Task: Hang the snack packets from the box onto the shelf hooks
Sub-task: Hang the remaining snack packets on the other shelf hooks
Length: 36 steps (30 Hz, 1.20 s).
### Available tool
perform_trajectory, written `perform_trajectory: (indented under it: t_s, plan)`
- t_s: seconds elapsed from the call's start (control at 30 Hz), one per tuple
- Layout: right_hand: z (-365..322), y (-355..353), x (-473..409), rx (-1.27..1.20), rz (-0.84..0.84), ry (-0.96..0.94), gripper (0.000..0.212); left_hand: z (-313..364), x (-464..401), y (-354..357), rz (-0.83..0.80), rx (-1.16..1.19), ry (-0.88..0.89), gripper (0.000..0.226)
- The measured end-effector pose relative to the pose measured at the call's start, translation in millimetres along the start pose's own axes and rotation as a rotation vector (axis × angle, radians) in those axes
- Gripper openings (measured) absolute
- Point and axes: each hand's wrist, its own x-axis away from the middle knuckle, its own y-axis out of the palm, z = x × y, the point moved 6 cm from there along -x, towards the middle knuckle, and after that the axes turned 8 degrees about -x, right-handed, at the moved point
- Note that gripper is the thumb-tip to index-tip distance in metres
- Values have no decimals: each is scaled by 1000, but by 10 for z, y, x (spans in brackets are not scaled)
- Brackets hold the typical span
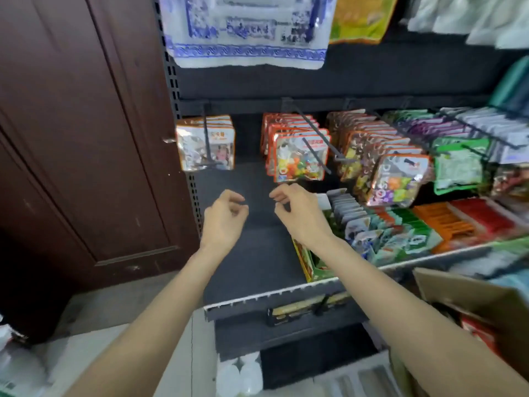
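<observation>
Both hands hover over the dark shelf board, below the hanging packets. My left hand has loosely curled fingers and holds nothing. My right hand is likewise curled and empty, just under a full row of orange-edged snack packets on a black hook. To the left, a few similar packets hang on another hook. The cardboard box stands at the lower right, with red packets showing inside.
More packet rows hang to the right, green ones beyond. Boxed snacks fill the shelf's right part. A brown door stands at the left. A blue-and-white bag hangs above. White bottles sit on the floor.
</observation>
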Motion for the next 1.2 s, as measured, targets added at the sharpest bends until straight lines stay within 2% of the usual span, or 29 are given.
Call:
perform_trajectory:
  t_s: [0.2, 0.33, 0.43, 0.57, 0.67, 0.8, 0.9, 1.03, 1.1, 1.2]
  plan:
    - [1119, -797, 1164, 77, -5, 335, 23, 733, 759, 1256, -366, -68, 133, 12]
    - [2127, -1373, 1976, 208, -12, 577, 21, 1393, 1365, 2337, -586, -59, 218, 11]
    - [2897, -1727, 2591, 215, -71, 712, 19, 1852, 1885, 3126, -719, -59, 282, 16]
    - [3748, -2170, 3228, 255, -200, 848, 36, 2215, 2443, 4056, -833, -160, 306, 26]
    - [4107, -2296, 3516, 262, -321, 866, 34, 2215, 2774, 4607, -976, -308, 299, 35]
    - [4378, -2177, 3739, 243, -499, 829, 36, 1835, 3032, 4999, -1101, -569, 282, 30]
    - [4433, -2094, 3771, 264, -592, 769, 34, 1646, 3094, 5026, -1090, -662, 294, 24]
    - [4448, -2077, 3753, 305, -613, 715, 18, 1675, 3035, 4948, -1034, -730, 272, 14]
    - [4450, -2089, 3716, 333, -598, 703, 20, 1676, 3026, 4952, -1020, -792, 322, 11]
    - [4415, -2164, 3618, 396, -603, 688, 22, 1711, 3077, 4992, -1004, -845, 443, 22]
